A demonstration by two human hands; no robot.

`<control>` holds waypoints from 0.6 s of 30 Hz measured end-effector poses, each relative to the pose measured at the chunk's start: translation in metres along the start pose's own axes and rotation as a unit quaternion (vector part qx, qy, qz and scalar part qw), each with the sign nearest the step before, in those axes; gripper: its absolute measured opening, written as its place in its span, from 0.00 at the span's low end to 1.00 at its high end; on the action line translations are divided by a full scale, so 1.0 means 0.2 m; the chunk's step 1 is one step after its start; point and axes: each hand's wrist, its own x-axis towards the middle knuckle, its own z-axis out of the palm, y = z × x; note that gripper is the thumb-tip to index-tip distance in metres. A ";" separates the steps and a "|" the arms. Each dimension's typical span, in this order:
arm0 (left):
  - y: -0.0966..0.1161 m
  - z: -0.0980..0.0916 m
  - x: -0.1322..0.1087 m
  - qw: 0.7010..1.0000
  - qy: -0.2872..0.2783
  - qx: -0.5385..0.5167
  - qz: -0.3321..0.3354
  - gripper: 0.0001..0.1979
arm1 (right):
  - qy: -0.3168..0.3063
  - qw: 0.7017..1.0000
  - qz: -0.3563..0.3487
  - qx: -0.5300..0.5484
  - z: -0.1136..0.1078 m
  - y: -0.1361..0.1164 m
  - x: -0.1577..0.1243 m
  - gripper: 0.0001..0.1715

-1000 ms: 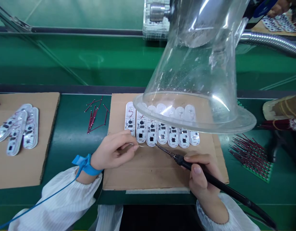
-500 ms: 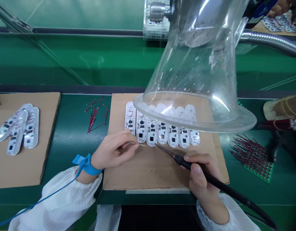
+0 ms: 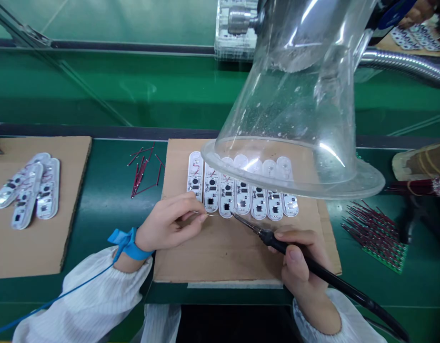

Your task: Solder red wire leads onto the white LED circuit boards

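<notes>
The person wears loose white sleeves with fine stripes. The left sleeve (image 3: 87,290) puffs out in soft wrinkles and gathers at its cuff; the right sleeve (image 3: 343,321) bunches likewise. Between the left hand (image 3: 175,221) and that cuff sits a bright blue band (image 3: 137,250), its flat end (image 3: 119,238) sticking out. A thin blue cord (image 3: 67,292) trails from it over the sleeve. At the lap, black cloth (image 3: 237,324) shows beside a pale, sheer-looking fold (image 3: 162,324).

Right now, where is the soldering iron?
In the head view, the soldering iron is in the right hand, right of centre, its tip by the near end of the third white board from the left on the central cardboard.
</notes>
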 end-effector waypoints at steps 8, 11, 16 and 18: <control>0.01 0.00 0.01 1.000 -0.003 -0.003 0.005 0.11 | -0.029 1.000 -0.006 -0.003 0.00 -0.01 0.01 0.07; 0.01 0.00 0.01 1.000 -0.002 -0.005 0.008 0.12 | -0.025 1.000 -0.005 0.003 0.00 -0.01 0.01 0.08; 0.01 0.00 0.01 1.000 -0.006 -0.001 0.003 0.11 | -0.058 0.998 -0.007 -0.016 0.00 -0.01 0.01 0.07; 0.01 -0.01 0.01 1.000 -0.006 0.001 0.004 0.11 | -0.057 0.998 -0.010 -0.007 0.00 -0.01 0.02 0.07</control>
